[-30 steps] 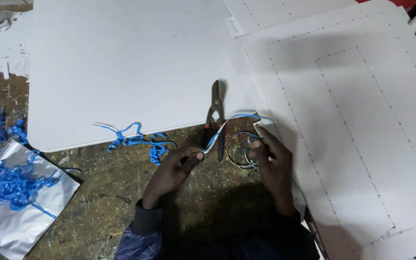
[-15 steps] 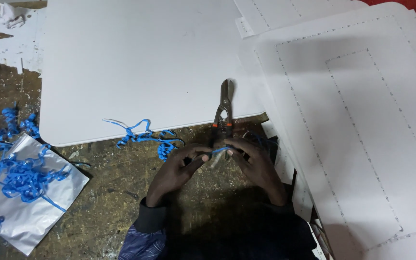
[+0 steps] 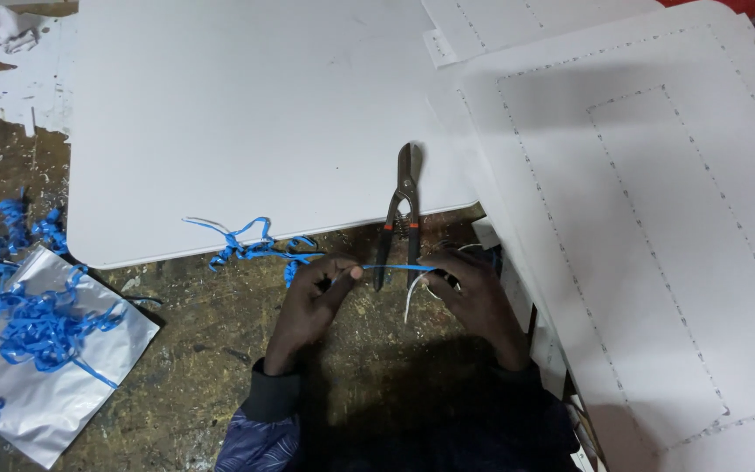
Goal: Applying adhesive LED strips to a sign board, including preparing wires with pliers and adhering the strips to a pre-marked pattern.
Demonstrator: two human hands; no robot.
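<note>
The left hand (image 3: 312, 297) and the right hand (image 3: 474, 288) hold a thin blue strip (image 3: 395, 267) stretched taut and level between them, near the front edge of the tabletop (image 3: 194, 367). Each hand is closed in a pinch: the left grips the strip's left end between thumb and forefinger, the right has its fingers curled around the right end, where a loose whitish length hangs down in a curve. The strip crosses just in front of the handles of a pair of tin snips (image 3: 402, 218), which lie unheld, blades shut and pointing far, resting partly on a large white sheet (image 3: 246, 114).

As for progress, curled blue offcuts (image 3: 251, 247) lie along the near edge of that sheet just left of the left hand, and more blue curls (image 3: 37, 323) are heaped on a silver foil bag (image 3: 54, 393) at the far left, so a good deal of stripping looks done. The piece in hand seems only part-way worked, judging by the length between the hands. To the right, a white panel with dotted rectangular lines (image 3: 640, 236) overlaps the sheet; whether it still needs work I cannot tell.
</note>
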